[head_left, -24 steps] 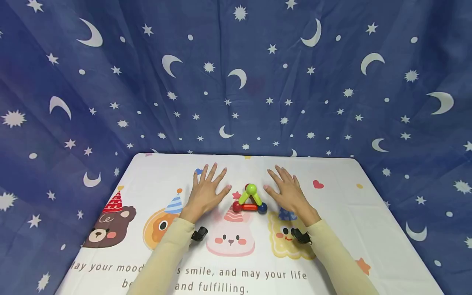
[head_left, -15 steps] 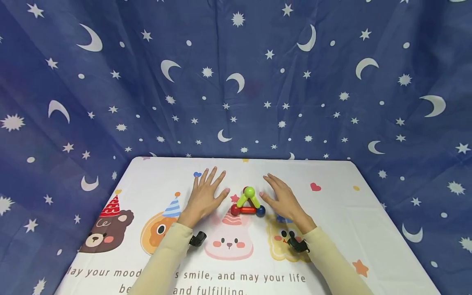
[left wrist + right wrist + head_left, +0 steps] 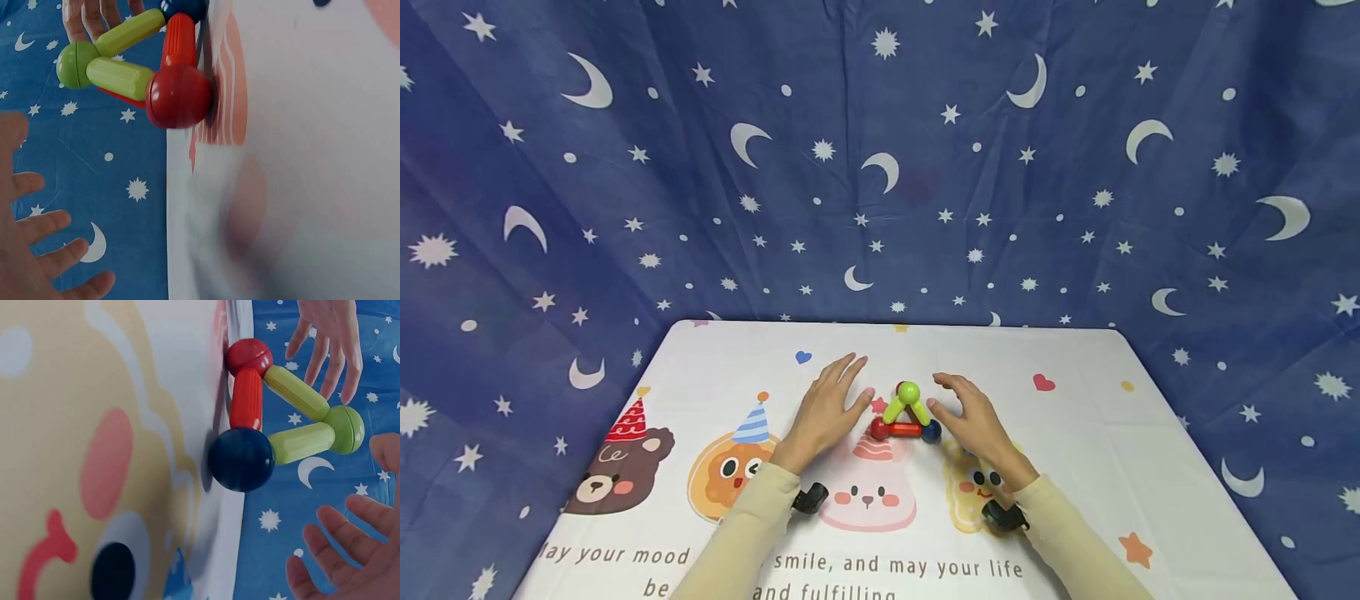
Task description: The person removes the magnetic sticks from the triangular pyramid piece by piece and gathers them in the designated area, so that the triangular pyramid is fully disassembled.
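Observation:
A small toy frame of coloured rods and balls stands on the table between my hands. Its yellow-green ball is on top, with two yellow-green rods sloping down from it. Along the front base a red rod joins a red ball on the left to a dark blue ball on the right. Another red piece shows partly behind the top ball. My left hand is just left of the toy, fingers spread and slightly bent. On the right side my right hand hovers close, thumb near the blue ball. Both hold nothing.
A white tablecloth printed with cartoon animals and lettering covers the table. Behind it and at the sides hangs a blue curtain with moons and stars. Black wrist cameras sit under both sleeves.
Both hands have drawn in toward the toy, and their fingers have bent from flat and spread. The toy stays in place on the table; the head view has shifted slightly.

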Demonstrator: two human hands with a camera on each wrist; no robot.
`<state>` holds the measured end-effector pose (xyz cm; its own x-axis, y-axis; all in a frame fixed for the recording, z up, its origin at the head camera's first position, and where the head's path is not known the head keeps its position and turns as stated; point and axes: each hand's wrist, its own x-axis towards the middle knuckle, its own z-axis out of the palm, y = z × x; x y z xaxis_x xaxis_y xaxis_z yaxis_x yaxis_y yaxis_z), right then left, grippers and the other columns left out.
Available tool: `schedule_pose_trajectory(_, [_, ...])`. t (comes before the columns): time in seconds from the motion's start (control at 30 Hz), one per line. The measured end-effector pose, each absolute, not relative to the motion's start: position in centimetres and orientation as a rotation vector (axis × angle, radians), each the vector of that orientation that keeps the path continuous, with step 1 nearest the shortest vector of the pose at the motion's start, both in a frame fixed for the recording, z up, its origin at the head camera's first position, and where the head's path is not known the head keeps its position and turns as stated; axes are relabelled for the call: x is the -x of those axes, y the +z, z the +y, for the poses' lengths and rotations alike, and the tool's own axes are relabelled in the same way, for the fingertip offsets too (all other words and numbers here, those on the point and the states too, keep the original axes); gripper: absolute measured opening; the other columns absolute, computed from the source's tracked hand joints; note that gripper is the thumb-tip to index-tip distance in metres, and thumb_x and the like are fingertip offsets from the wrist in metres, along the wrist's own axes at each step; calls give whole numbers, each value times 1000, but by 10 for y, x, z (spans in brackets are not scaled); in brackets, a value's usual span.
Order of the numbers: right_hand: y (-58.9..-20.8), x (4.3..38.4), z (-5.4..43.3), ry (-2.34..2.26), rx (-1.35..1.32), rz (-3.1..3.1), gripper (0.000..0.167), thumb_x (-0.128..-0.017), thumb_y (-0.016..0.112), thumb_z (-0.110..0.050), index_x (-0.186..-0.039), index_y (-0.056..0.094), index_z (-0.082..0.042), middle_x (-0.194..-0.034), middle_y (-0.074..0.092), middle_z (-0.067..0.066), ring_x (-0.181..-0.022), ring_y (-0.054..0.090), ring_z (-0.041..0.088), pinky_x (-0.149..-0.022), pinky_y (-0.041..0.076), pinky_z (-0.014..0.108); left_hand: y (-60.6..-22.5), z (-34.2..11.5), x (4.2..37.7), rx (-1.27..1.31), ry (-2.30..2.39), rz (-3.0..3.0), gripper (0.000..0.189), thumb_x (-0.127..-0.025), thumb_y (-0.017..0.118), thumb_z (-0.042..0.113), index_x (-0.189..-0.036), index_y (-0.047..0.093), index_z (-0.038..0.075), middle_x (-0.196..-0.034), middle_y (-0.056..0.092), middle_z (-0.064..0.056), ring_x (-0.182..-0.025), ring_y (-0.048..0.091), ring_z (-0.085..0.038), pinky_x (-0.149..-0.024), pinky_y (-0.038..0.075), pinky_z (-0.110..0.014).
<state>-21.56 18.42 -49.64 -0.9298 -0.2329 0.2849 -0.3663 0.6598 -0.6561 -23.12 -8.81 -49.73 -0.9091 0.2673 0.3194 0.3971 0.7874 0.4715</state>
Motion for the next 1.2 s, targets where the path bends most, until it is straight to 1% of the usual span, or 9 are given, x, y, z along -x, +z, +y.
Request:
schedule_pose_trajectory(0.2, [-502, 212, 182, 1255, -464, -2679, 42, -95, 64, -34, -133, 58, -15, -128, 64, 4, -116, 60, 24, -96, 50, 47, -501, -80, 226, 569, -890, -2705, 51, -102, 47, 42, -148, 43, 21, -152, 45, -7, -141, 42, -26, -111, 40, -49])
schedule_pose_trajectory(0.33, [-508, 212, 181, 1319, -449, -2669, 40, -94, 66, -30, -130, 60, -12, -124, 67, 4, -111, 62, 23, -94, 51, 45, -502, -73, 224, 600, -1030, -2689, 51, -101, 49, 42, -147, 44, 19, -149, 47, -5, -139, 45, -25, -111, 40, -47])
schedule_pose_trajectory(0.43, [-510, 211, 179, 1349, -442, -2670, 42, -93, 67, -29, -129, 61, -9, -120, 69, 5, -108, 64, 23, -91, 52, 45, -503, -68, 223, 609, -1148, -2673, 52, -100, 51, 41, -146, 45, 18, -148, 49, -3, -135, 50, -24, -109, 42, -47])
schedule_pose_trajectory(0.53, [-511, 212, 177, 1373, -439, -2658, 42, -92, 68, -28, -128, 62, -7, -116, 71, 5, -105, 66, 23, -87, 54, 43, -503, -63, 223, 624, -1240, -2649, 49, -100, 55, 38, -144, 47, 19, -144, 52, -2, -129, 55, -23, -104, 47, -46])
schedule_pose_trajectory(0.6, [-511, 213, 176, 1386, -430, -2652, 39, -92, 69, -26, -126, 63, -7, -113, 72, 4, -102, 67, 22, -85, 55, 41, -503, -60, 224, 630, -1297, -2639, 48, -99, 56, 36, -143, 47, 20, -142, 54, -1, -127, 56, -22, -102, 48, -45])
schedule_pose_trajectory(0.83, [-512, 217, 172, 1369, -368, -2665, 30, -90, 72, -23, -117, 68, -11, -106, 74, 2, -93, 68, 16, -78, 55, 30, -506, -48, 228, 659, -1557, -2573, 45, -98, 60, 32, -140, 50, 19, -137, 58, -10, -125, 57, -25, -100, 48, -50])
schedule_pose_trajectory(0.97, [-512, 218, 170, 1338, -330, -2683, 27, -88, 74, -23, -113, 71, -13, -100, 74, -1, -87, 65, 13, -73, 52, 24, -507, -43, 232, 666, -1636, -2533, 43, -97, 63, 30, -137, 53, 17, -132, 62, -8, -121, 59, -28, -97, 51, -49])
schedule_pose_trajectory(1.07, [-511, 219, 167, 1326, -314, -2689, 25, -86, 75, -22, -110, 72, -14, -95, 73, -2, -83, 63, 11, -70, 50, 23, -507, -40, 233, 667, -1647, -2529, 42, -95, 65, 28, -134, 55, 16, -128, 64, -6, -116, 62, -27, -93, 54, -45])
schedule_pose_trajectory(1.2, [-510, 219, 164, 1306, -325, -2684, 25, -84, 78, -23, -107, 74, -14, -91, 73, -2, -81, 61, 11, -68, 48, 22, -508, -38, 235, 684, -1609, -2536, 40, -95, 66, 28, -132, 58, 16, -125, 64, -2, -112, 63, -20, -89, 56, -35])
